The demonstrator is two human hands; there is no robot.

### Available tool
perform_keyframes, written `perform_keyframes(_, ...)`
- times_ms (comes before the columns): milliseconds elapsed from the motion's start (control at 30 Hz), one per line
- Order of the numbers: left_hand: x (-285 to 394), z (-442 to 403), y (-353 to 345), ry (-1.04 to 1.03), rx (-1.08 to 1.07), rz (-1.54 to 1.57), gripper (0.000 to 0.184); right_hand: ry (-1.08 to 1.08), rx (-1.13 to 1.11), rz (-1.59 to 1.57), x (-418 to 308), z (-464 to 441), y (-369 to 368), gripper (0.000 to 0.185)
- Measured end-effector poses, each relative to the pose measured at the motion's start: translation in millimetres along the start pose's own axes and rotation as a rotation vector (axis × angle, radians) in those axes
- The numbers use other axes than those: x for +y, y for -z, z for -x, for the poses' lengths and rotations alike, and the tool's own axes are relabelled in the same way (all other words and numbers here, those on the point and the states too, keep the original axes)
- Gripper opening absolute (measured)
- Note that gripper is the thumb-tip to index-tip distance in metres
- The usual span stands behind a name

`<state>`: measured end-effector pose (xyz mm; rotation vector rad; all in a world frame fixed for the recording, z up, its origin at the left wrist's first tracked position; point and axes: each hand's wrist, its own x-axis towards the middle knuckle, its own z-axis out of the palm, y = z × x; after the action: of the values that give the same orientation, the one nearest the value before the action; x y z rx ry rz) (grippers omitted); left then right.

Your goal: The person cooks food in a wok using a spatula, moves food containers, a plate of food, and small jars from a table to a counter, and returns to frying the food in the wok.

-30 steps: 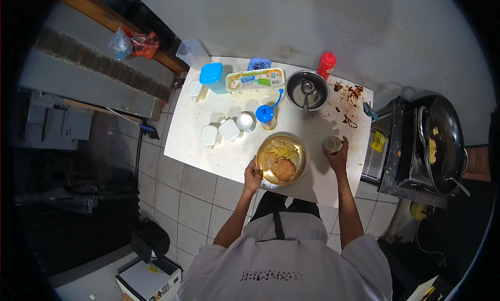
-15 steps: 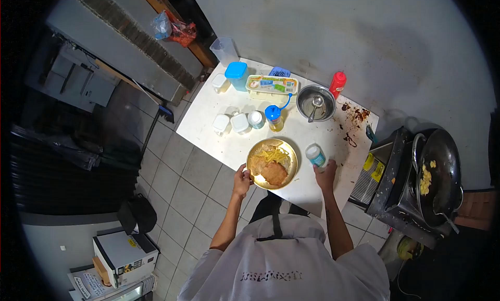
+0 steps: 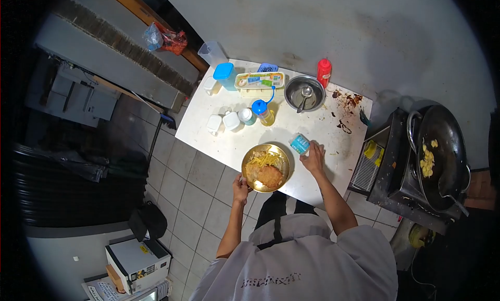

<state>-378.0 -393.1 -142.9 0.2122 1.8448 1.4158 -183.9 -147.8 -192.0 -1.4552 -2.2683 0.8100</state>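
My left hand grips the near left rim of a round gold metal plate, at the table's front edge. On the plate lie a browned flat fried piece and a heap of yellow strips. To the right, my right hand has its fingers round the lower end of a small jar with a blue label. The jar is tilted, its top pointing up and left. Behind the plate stands a squeeze bottle with a blue cap and yellow liquid, beside several white-lidded containers.
At the back of the white table are an egg carton, a steel bowl with a ladle, and a red bottle. Dark stains mark the right corner. A wok with yellow food sits on a stove at right.
The jar has moved left and tilted, with my right hand now round its lower end. My left hand keeps hold of the plate. The whole view has shifted slightly.
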Motion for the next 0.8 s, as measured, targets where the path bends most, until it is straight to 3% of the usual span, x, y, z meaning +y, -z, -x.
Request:
perform_keyframes(167, 3, -1, 3, 0.048, 0.046, 0.02, 0.028, -0.111, -0.015, 0.182, 8, 17, 11, 0.08)
perform_keyframes(333, -1, -10, 1, 0.062, 0.008, 0.022, 0.029, 0.003, 0.001, 0.082, -9, 21, 28, 0.099)
perform_keyframes(467, -4, -15, -8, 0.046, -0.034, -0.034, 0.03, -0.068, -0.005, 0.093, 6, 4, -3, 0.089)
perform_keyframes(600, -14, -27, -14, 0.064, -0.074, -0.039, 0.031, -0.099, 0.079, 0.003, 7, 12, 15, 0.081)
perform_keyframes(667, -12, -30, -19, 0.086, -0.092, -0.076, 0.03, -0.067, 0.206, -0.335, 19, 26, 22, 0.076)
perform_keyframes(800, -21, -40, -28, 0.114, -0.13, -0.043, 0.029, -0.24, 0.102, -0.478, 25, 63, 45, 0.082)
